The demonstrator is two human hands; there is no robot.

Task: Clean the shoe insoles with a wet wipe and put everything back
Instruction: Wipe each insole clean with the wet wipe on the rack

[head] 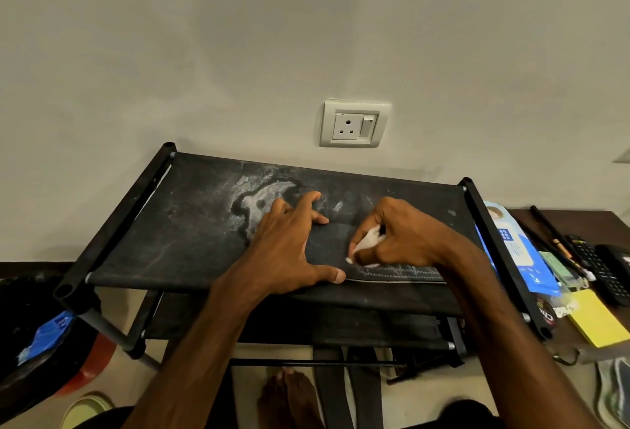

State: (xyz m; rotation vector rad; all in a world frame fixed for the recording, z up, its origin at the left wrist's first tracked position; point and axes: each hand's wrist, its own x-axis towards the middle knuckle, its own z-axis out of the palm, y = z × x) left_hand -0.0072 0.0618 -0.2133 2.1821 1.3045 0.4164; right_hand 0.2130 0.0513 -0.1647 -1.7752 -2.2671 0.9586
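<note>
A dark insole (392,272) with pale zigzag stitching lies flat on the top fabric shelf of a black shoe rack (177,224), near its front edge. My left hand (289,244) presses down on the insole's left end with fingers spread and thumb at the front rim. My right hand (402,237) pinches a bunched white wet wipe (366,241) and holds its tip against the insole surface. A blue wet wipe pack (518,251) lies just right of the rack. Much of the insole is hidden under my hands.
A wall with a socket (354,123) rises behind the rack. To the right, a brown table holds a remote (596,268), pens and yellow sticky notes (596,323). A black bag with blue wrapper (44,336) sits at left. My bare foot (289,394) stands below the rack.
</note>
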